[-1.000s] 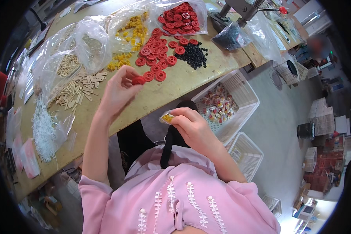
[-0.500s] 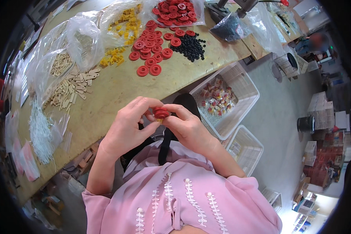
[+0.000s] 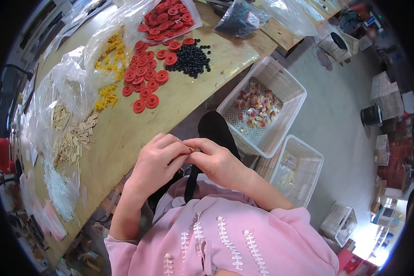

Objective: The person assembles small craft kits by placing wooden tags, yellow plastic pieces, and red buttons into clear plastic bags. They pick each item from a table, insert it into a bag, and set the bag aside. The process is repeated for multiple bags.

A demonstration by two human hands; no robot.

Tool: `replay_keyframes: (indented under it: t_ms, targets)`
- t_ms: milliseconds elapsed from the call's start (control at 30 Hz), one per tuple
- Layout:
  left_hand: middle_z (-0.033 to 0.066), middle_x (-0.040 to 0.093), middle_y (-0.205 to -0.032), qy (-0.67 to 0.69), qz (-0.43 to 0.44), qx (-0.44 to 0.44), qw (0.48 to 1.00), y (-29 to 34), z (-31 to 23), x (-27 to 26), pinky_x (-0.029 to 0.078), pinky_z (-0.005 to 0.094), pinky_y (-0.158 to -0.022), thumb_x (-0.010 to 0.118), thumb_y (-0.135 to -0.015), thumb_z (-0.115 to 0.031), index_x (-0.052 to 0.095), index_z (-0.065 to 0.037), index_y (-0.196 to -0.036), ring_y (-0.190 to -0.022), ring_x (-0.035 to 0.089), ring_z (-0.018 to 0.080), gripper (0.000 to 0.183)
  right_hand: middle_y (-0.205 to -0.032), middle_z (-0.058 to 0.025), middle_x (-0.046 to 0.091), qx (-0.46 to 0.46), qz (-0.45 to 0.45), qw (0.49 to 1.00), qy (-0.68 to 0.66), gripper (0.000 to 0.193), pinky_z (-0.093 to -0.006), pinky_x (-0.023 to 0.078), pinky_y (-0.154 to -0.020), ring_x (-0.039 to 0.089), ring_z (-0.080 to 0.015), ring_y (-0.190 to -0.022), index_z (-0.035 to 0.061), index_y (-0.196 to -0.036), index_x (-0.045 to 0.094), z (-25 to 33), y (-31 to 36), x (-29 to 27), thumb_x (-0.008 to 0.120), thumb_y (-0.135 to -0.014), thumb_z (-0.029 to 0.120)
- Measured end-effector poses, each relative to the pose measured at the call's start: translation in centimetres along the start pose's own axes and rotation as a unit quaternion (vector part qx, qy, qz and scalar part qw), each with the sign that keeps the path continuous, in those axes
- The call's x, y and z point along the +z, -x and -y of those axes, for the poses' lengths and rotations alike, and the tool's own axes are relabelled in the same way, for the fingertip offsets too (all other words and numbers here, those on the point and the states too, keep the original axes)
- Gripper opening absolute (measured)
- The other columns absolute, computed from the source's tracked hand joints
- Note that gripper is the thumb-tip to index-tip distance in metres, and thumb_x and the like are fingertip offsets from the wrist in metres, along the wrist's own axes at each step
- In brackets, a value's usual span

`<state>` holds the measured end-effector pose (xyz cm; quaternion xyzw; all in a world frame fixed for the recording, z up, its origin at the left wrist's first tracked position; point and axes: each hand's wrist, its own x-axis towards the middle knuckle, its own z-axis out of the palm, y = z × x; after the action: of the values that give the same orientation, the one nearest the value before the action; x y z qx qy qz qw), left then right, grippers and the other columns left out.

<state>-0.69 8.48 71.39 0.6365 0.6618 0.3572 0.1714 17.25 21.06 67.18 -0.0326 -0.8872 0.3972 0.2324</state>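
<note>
My left hand (image 3: pixel 163 156) and my right hand (image 3: pixel 218 163) meet in front of my lap, close to the table's edge. Both are closed, thumbs and fingertips pinched together around a small red plastic wheel (image 3: pixel 192 149). Fingers cover nearly all of it, so only a sliver shows. On the table beyond lie loose red wheels (image 3: pixel 145 73), next to a heap of small black rings (image 3: pixel 188 60). Yellow plastic pieces (image 3: pixel 110 57) spread to their left. Nearer on the left are flat pale wooden pieces (image 3: pixel 78 138) and a bundle of white strings (image 3: pixel 60 193).
Clear plastic bags cover the table's (image 3: pixel 119 147) left side, and one bag (image 3: pixel 168 20) holds more red wheels. A bag of dark parts (image 3: pixel 241 18) sits at the far edge. On the floor to the right stand two white crates (image 3: pixel 292 99), one with small wrapped packs.
The red wheel stack, plainly visible between my fingers before, is now mostly covered by them. My hands have drawn closer together and sit slightly lower. The whole view has turned and shifted.
</note>
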Motion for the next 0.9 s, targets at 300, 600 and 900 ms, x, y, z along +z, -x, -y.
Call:
replay_keyframes:
  t_ms: [300, 600, 900]
  targets:
    - [0.0074, 0.069, -0.085, -0.005, -0.113, -0.088, 0.99, -10.6, 4.4, 0.9, 0.053, 0.0293, -0.07, 0.079, -0.089, -0.007, 0.07, 0.0, -0.099, -0.075, 0.064, 0.0123, 0.016, -0.114, -0.0119, 0.069, 0.015, -0.055, 0.998, 0.017, 0.019, -0.0402, 0.057, -0.089, 0.069, -0.0312, -0.106, 0.003, -0.102, 0.067, -1.9, 1.1, -0.4, 0.07, -0.083, 0.0]
    - [0.0092, 0.07, -0.083, -0.141, -0.146, -0.076, 0.976, -15.8, 8.3, 3.3, 0.056, 0.0332, -0.069, 0.083, -0.087, -0.016, 0.067, -0.003, -0.099, -0.071, 0.067, 0.0188, 0.024, -0.106, -0.0108, 0.067, 0.037, -0.061, 0.997, 0.002, 0.022, -0.038, 0.058, -0.085, 0.068, -0.0302, -0.101, 0.0022, -0.101, 0.067, -2.5, 2.1, -0.6, 0.074, -0.08, -0.001]
    - [0.0079, 0.07, -0.084, -0.088, -0.124, -0.082, 0.985, -14.5, 7.8, 2.2, 0.055, 0.0304, -0.071, 0.075, -0.087, -0.006, 0.069, -0.003, -0.101, -0.075, 0.068, 0.0153, 0.015, -0.11, -0.0121, 0.067, 0.043, -0.068, 0.997, -0.002, 0.024, -0.0375, 0.06, -0.086, 0.069, -0.0308, -0.103, 0.0017, -0.104, 0.068, -2.3, 1.7, -1.1, 0.074, -0.081, -0.004]
